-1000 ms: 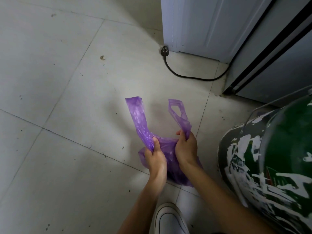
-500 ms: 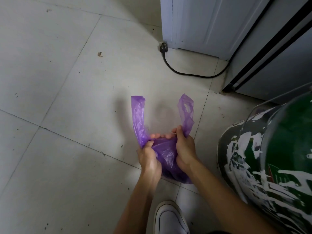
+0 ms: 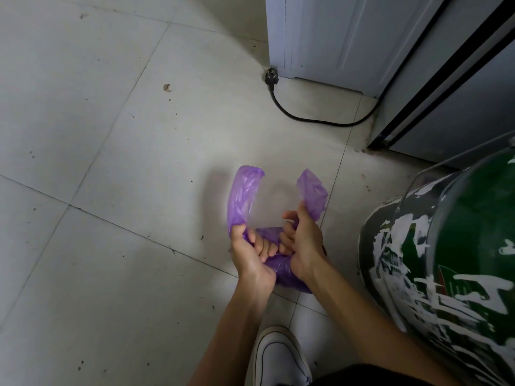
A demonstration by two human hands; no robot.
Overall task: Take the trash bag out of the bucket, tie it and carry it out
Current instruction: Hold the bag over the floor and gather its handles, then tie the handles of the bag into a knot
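Note:
A small purple plastic trash bag hangs above the tiled floor, out of the bucket. Its two handle strips stick up: the left strip and the right strip. My left hand grips the base of the left strip. My right hand grips the base of the right strip. The knuckles of both hands nearly touch over the bag's mouth. The green and white metal bucket stands at the right, its wire handle raised; its inside is hidden.
A black plug and cable lie on the floor by a white appliance. A grey cabinet or fridge stands at the upper right. My white shoe is below the bag. Pale tiled floor spreads to the left.
Both hands have drawn together at the bag's mouth and bunched it. The two handle strips now stand up shorter and curl inward.

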